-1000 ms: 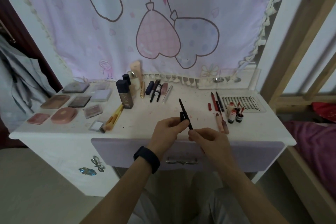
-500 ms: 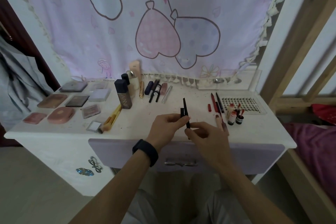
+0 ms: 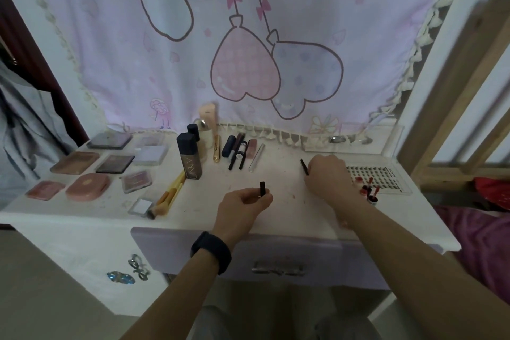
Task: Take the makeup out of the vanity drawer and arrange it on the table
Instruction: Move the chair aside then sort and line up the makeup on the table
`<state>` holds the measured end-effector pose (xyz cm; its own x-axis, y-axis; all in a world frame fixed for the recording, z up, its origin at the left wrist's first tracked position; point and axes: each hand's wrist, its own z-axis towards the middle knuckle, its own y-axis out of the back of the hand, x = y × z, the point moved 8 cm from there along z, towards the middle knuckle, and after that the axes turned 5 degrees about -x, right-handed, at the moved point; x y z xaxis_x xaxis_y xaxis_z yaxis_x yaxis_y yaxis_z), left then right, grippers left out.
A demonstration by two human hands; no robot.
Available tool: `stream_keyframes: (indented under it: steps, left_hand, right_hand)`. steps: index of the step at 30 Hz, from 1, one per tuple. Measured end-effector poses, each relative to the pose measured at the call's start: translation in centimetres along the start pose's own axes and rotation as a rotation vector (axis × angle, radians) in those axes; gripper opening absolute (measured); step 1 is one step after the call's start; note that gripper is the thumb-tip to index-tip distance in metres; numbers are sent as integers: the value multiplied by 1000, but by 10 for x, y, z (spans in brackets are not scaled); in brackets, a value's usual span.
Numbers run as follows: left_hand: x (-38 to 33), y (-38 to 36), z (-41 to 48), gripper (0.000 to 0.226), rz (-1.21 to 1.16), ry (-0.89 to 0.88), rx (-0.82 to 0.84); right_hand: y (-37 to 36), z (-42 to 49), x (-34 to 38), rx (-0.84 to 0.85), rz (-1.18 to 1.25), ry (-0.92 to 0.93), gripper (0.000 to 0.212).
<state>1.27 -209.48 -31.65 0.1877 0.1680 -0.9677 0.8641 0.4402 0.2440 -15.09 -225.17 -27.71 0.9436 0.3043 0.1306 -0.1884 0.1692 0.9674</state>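
- Makeup (image 3: 237, 150) is mostly set out on the white vanity table (image 3: 276, 174): flat pink and brown compacts (image 3: 74, 163) at the left, slim tubes and sticks at the back centre, and small red-capped bottles (image 3: 368, 190) at the right.
- I see the lilac drawer front (image 3: 276, 251) below the table edge. It looks closed, and I cannot see inside.
- The left hand (image 3: 242, 203) pinches a short black cylinder (image 3: 262, 188), possibly a cap, upright between thumb and curled fingers above the front centre of the table.
- The right hand (image 3: 329, 176), knuckles up, is curled round a thin black pencil (image 3: 304, 166) whose end sticks out to the left. It is low over the table, just beside the clear lash tray (image 3: 386, 176). I cannot tell whether the pencil touches the surface.
- Risk: the right wrist lies just beside the red-capped bottles, so a sideways pull could topple them.
- Risk: the round pencil may roll once released and knock into its neighbours.
- Risk: if the cylinder is the pencil's cap, the bare tip could mark the white top.
- Risk: the yellow-handled brushes (image 3: 172, 193) lie near the front edge, where a left forearm sweep could push them off.
- Writing: the tall dark rectangular bottle (image 3: 189, 160) carries vertical lettering that appears to read "UNNY".
- Print on the lash tray's edge and on a white tube label is too small to read.
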Motion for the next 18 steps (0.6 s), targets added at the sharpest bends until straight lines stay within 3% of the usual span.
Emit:
stream_keyframes:
  steps: [5,10,18]
  left_hand:
    - [-11,4,6,16,-11,-46,-1]
    - [-16,-5,15,18,57,-83,-9]
    - [-32,-52,51,32,430,-185,-39]
  right_hand:
    - [-6,-1,3,-34,-90,24,18]
    - [22,-17,-11,-91,41,6,43]
    - [62,-127,-111,-594,406,-74,6]
